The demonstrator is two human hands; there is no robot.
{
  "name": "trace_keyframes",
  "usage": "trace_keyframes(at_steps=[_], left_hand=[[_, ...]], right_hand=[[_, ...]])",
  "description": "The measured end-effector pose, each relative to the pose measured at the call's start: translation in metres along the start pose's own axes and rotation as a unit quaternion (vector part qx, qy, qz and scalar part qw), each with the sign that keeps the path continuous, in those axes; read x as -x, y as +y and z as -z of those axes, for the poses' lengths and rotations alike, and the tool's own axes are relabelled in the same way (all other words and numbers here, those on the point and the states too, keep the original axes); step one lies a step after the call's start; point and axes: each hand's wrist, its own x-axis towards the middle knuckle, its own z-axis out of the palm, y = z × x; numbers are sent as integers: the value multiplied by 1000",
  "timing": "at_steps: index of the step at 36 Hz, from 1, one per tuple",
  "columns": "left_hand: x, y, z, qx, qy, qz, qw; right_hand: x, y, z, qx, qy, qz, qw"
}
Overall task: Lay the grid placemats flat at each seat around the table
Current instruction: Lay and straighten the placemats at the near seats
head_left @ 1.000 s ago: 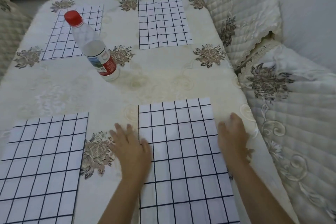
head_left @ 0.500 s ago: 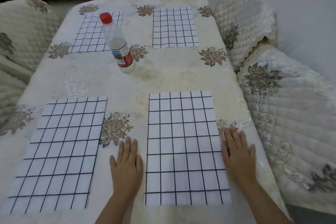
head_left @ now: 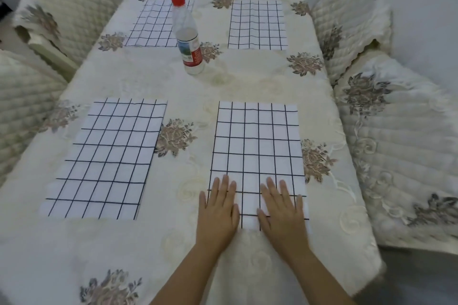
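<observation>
Floral cloth covered the desk [head_left: 148, 82]; both hands, left [head_left: 219, 215] and right [head_left: 282, 213], lay spread flat on the near placemat [head_left: 257, 146], seemingly thin, limp, best pinched by corners.

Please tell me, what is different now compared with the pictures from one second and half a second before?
Both hands moved inward onto the near right placemat. The left hand and right hand, earlier flat on the tablecloth beside its side edges, now press flat on its near end, palms down, holding nothing. The four placemats and the water bottle kept their places; only the camera view pulled back.
</observation>
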Motion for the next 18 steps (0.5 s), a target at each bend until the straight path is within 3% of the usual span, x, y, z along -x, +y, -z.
trace_keyframes(at_steps=[6, 11, 14, 16, 18], left_hand=[[25, -33, 11, 18, 9, 31, 999], [53, -49, 20, 116, 47, 78, 989], [64, -51, 38, 250, 81, 162, 951], [70, -53, 56, 343, 81, 244, 904], [77, -59, 74, 423, 100, 309, 846]], right_hand=[[11, 37, 14, 11, 2, -76, 997], [7, 30, 28, -128, 44, -155, 979], [-3, 4, 47, -238, 108, -217, 940], [-6, -22, 54, -260, 134, -202, 935], [-7, -50, 53, -285, 106, -158, 940]])
